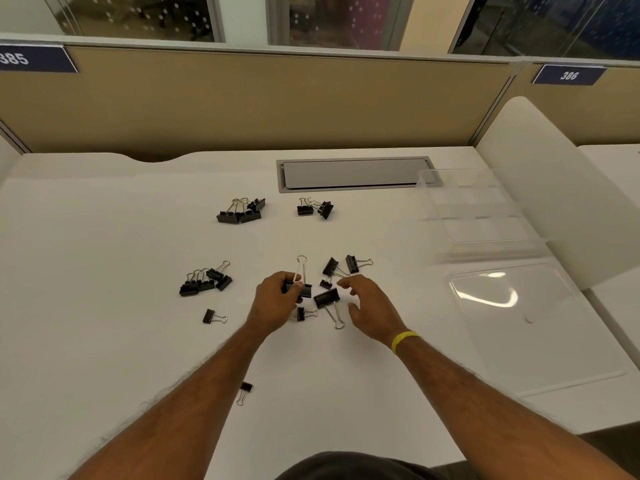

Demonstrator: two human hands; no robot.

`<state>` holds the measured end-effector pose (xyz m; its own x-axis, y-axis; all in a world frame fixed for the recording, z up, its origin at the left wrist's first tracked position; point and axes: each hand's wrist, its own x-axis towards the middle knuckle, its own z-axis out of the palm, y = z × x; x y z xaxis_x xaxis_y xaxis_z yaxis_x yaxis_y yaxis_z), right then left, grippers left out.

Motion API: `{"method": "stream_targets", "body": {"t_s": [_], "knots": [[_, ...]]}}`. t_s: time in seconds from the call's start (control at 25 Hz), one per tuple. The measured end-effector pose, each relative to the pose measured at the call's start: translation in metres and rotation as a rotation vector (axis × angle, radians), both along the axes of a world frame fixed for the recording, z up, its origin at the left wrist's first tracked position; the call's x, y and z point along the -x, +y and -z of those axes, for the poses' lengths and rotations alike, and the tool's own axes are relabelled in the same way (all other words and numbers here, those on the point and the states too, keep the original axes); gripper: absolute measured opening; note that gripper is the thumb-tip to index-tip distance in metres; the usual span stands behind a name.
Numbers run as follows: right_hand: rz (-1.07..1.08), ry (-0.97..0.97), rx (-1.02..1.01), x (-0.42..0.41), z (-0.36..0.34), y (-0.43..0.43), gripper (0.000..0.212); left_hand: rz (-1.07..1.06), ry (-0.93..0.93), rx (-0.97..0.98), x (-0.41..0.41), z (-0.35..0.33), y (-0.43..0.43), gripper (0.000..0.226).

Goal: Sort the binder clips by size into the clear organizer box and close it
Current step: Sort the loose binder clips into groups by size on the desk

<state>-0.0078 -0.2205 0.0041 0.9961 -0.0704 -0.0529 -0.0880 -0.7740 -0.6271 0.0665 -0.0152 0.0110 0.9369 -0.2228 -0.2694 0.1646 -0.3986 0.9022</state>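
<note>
In the head view, the left hand (277, 299) has its fingers curled round a large clip (300, 288), pinching the black body at the table (104, 341) surface while one wire handle stands up past the knuckles. The right hand (367, 306) hovers with fingers loosely spread and holds nothing, just above a second big clip (327, 297) and beside a small clip (304, 313). More clips sit in heaps: a far pile (241, 210), a middle pile (316, 207) and a left pile (205, 279), with strays between. The organizer box (485, 216) stands well apart at right, lid (519, 317) swung open and lying flat toward the person; its compartments look bare, so sorting into it has probably not begun. The clips are likely light, rigid pieces of folded black sheet steel with springy wire loops; the smooth bodies may slide on the matte white top. Taking the body across its flat sides, or hooking a loop, should give a sure hold. The box is thin clear plastic, glossy, probably light enough to skid when nudged.
</note>
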Motion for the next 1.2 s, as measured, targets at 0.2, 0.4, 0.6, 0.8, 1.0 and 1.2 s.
{"method": "stream_targets", "body": {"t_s": [0.2, 0.4, 0.6, 0.8, 1.0, 1.2], "knots": [[-0.052, 0.148, 0.196, -0.013, 0.002, 0.016, 0.053, -0.052, 0.008, -0.007, -0.003, 0.005, 0.017, 0.012], [0.08, 0.199, 0.245, -0.022, 0.007, 0.034, 0.046, -0.071, 0.023, 0.008, -0.004, 0.01, 0.024, 0.011], [0.135, 0.237, 0.131, -0.027, 0.005, 0.029, 0.036, -0.087, 0.033, 0.018, -0.009, 0.015, 0.03, 0.013], [0.067, 0.272, 0.103, -0.023, 0.004, 0.009, 0.035, -0.093, 0.032, 0.027, -0.015, 0.014, 0.026, 0.012], [-0.046, 0.369, 0.165, -0.023, -0.002, -0.001, 0.038, -0.092, 0.049, 0.043, -0.019, 0.016, 0.022, 0.01], [-0.067, 0.352, 0.262, -0.016, 0.001, -0.007, 0.031, -0.101, 0.066, 0.054, -0.022, 0.018, 0.023, 0.01]]}}
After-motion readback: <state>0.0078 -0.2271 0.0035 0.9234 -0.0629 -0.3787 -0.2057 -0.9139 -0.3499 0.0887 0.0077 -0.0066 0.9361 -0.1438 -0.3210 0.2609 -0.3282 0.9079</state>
